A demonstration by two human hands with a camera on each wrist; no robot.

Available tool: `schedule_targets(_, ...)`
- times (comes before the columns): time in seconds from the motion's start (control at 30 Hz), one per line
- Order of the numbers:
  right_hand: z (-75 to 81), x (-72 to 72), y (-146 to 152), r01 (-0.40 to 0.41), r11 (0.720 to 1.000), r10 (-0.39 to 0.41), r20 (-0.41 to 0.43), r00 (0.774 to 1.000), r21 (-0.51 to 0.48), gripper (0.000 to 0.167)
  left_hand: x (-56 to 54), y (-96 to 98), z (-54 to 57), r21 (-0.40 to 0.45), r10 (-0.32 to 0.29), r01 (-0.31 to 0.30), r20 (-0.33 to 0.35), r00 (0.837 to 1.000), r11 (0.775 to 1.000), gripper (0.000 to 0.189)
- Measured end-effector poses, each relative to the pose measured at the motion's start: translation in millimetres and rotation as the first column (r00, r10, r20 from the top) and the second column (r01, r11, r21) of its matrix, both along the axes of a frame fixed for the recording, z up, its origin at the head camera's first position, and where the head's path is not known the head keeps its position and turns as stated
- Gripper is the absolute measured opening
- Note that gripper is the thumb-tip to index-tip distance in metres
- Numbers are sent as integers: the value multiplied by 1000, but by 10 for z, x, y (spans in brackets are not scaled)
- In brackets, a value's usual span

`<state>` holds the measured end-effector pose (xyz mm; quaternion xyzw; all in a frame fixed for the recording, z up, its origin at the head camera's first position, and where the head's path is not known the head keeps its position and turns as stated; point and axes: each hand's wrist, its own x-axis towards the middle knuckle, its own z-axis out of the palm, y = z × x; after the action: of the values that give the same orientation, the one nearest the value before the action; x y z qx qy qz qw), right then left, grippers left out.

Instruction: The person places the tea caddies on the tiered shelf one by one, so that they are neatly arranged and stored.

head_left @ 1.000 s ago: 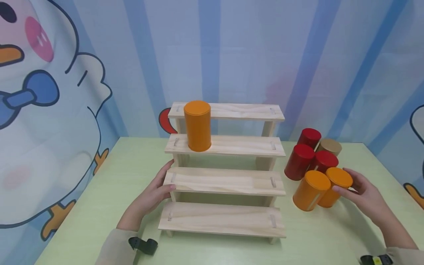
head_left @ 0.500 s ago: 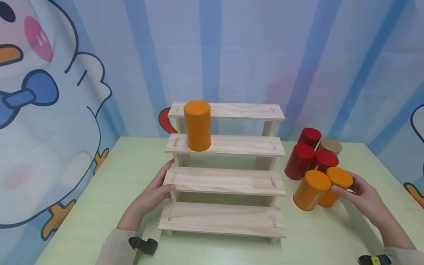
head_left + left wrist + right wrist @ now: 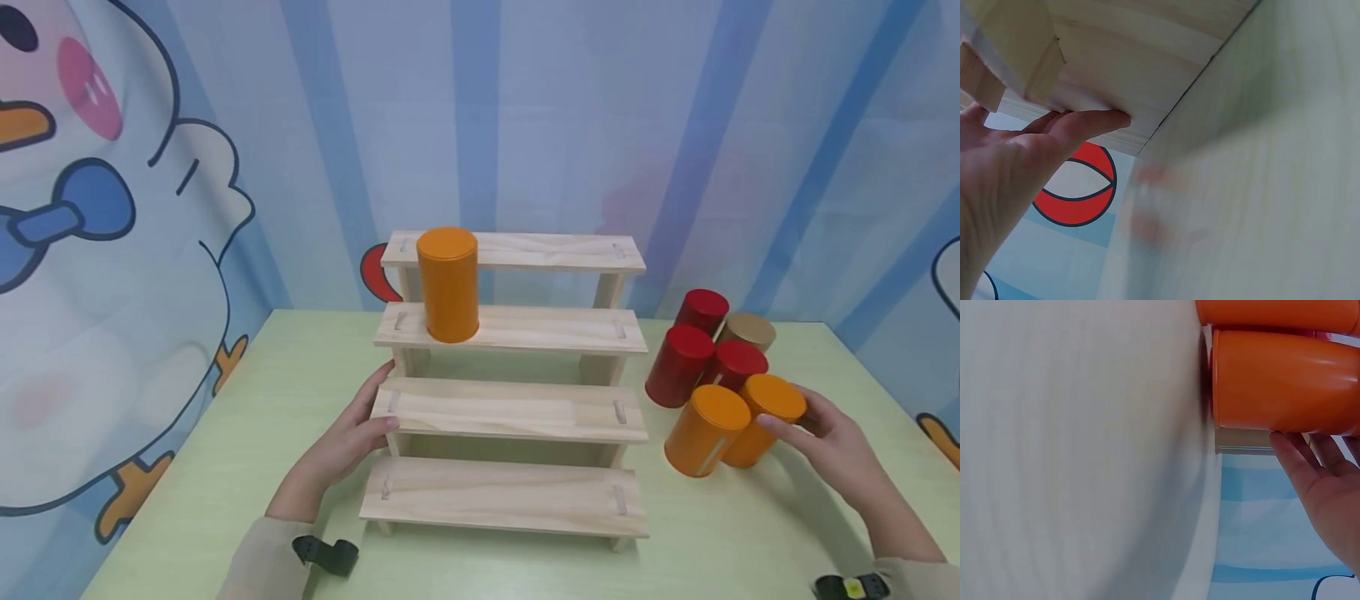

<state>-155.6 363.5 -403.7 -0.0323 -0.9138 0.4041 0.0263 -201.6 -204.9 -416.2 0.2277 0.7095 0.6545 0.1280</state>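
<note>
A stepped wooden stand [image 3: 510,408] with several shelves faces me. My left hand [image 3: 348,433] holds its left side, thumb on a shelf's front edge. In the left wrist view its fingers [image 3: 1094,123] lie against the wooden side panel [image 3: 1135,56]. My right hand [image 3: 828,442] grips an orange canister [image 3: 776,400] at the right of the table, thumb on the near side. In the right wrist view the fingers [image 3: 1294,459] are at that canister's [image 3: 1285,381] side. Another orange canister [image 3: 705,433] stands just left of it. A third orange canister [image 3: 448,287] stands upright on the stand's second-highest shelf.
Behind the orange pair are red canisters [image 3: 678,367] and a tan one [image 3: 748,331], grouped closely. The pale green table [image 3: 300,375] ends at a blue striped backdrop [image 3: 540,125] with cartoon prints. Each wrist wears a black camera band [image 3: 326,556].
The orange canister in my right hand has shifted slightly up and to the right, its top now leaning away from its orange neighbour. My left hand and the stand have stayed put.
</note>
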Motion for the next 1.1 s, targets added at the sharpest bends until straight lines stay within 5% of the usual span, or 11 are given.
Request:
schedule_targets(0.57, 317, 27, 144, 129, 989, -118, -147, 982, 68, 75, -6, -7, -9, -3, 3, -3, 5, 1000, 1000, 74)
schedule_targets(1.1, 1032, -3, -27, 132, 991, -119, -314, 942, 20, 56, 10, 8, 13, -10, 14, -14, 12, 1000, 1000, 74)
